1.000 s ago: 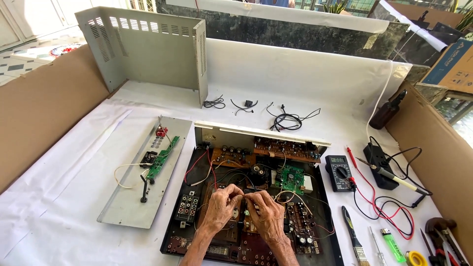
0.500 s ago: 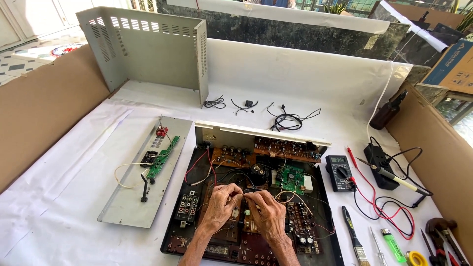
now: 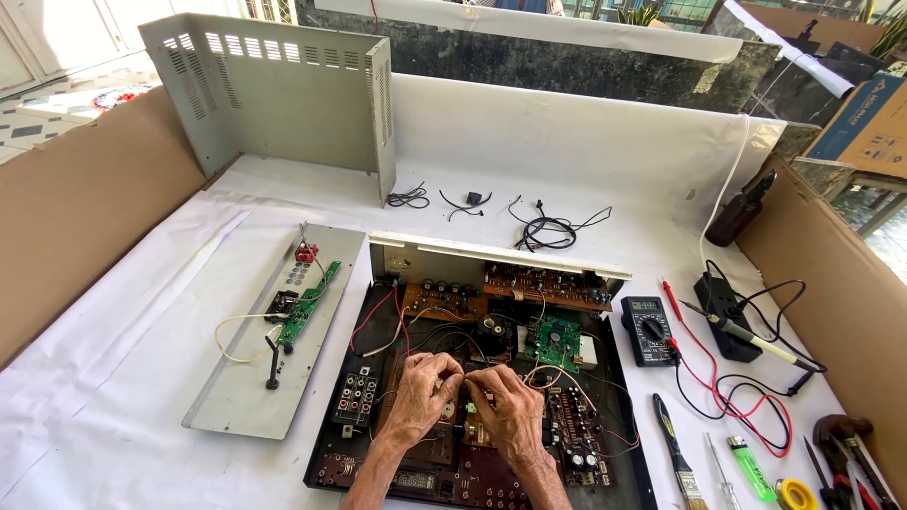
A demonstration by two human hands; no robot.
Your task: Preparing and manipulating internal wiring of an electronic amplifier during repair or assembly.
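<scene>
We see both hands meeting over the middle of the opened amplifier chassis (image 3: 378, 444), which lies at six o'clock on the white-covered table (image 3: 123, 397). The left hand (image 3: 420, 401) and the right hand (image 3: 505, 411) are curled nearly closed, fingertips pinched together over a small part between them, directly above the brown circuit board (image 3: 567, 425); the part itself is too small for us to tell what it is, and we cannot tell which hand truly grips it. The chassis spreads out under and around both hands, its rear wall toward twelve o'clock. We count one green circuit board (image 3: 555, 340) inside, at one o'clock from the right hand, and one narrow green board (image 3: 307, 302) on the one detached grey panel (image 3: 246, 397) at nine o'clock. One grey vented cover (image 3: 274, 90) stands upright at eleven o'clock. At three o'clock lie one black multimeter (image 3: 647, 329) and one soldering iron (image 3: 756, 338); at four o'clock, one brush (image 3: 675, 453) and one green lighter (image 3: 751, 467). A blue cardboard box (image 3: 864, 123) with a white label sits at two o'clock.
</scene>
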